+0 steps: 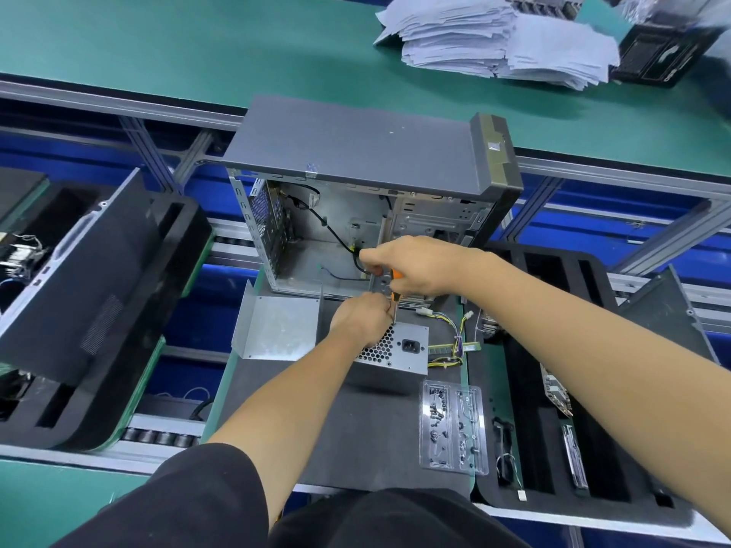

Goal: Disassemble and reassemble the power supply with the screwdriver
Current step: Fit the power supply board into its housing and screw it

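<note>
Power supply (395,352): a stiff sheet-metal box, probably fairly heavy for its size, hard-edged and smooth enough to slip. Best held by the flat side walls, away from the honeycomb grille and the socket on the face turned this way. Soft, snag-prone wires (455,342) trailing off the right side, not fit for lifting by.

Sitting near the middle of the dark mat (356,441), just in front of the open computer case (356,215), with a loose bent metal cover (277,330) just beside it to the left and a clear screw tray (451,425) toward the mat's front right corner.

Left hand (362,318) resting on the box's top far edge above the grille, fingers curled down against it, apparently steadying; whether gripping anything small, cannot tell. Right hand (415,265) closed around the orange handle of the screwdriver (394,288), above and just behind the box. Shaft pointing down to the top edge right beside the left fingers; tip hidden there, presumably on a screw.
</note>
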Available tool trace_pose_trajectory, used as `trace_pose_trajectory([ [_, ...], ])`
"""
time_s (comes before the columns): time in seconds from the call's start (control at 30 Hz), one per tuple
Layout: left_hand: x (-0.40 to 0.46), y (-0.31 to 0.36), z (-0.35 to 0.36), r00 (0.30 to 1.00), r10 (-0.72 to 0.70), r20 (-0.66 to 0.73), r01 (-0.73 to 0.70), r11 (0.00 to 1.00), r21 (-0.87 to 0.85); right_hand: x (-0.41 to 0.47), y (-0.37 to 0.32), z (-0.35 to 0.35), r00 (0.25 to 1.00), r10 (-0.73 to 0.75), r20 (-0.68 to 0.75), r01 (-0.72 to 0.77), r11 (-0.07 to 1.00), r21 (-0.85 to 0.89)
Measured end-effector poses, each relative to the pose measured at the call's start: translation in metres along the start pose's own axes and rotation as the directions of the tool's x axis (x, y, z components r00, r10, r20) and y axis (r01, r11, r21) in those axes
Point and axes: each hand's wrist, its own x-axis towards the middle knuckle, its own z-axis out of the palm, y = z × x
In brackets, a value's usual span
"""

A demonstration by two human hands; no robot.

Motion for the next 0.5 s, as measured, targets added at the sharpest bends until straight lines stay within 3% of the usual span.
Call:
trace_pose_trajectory([
  [0.2,-0.001,0.001,-0.001,1.0,0.023,-0.005,-0.023,1.0,0.012,0.001,0.005,0.0,0.986,0.149,0.069,-0.145,0.988,-0.061],
  [0.5,-0.002,0.001,-0.003,0.999,0.028,-0.025,-0.029,0.999,-0.015,-0.014,0.003,-0.005,0.972,0.205,0.116,-0.202,0.978,-0.043],
])
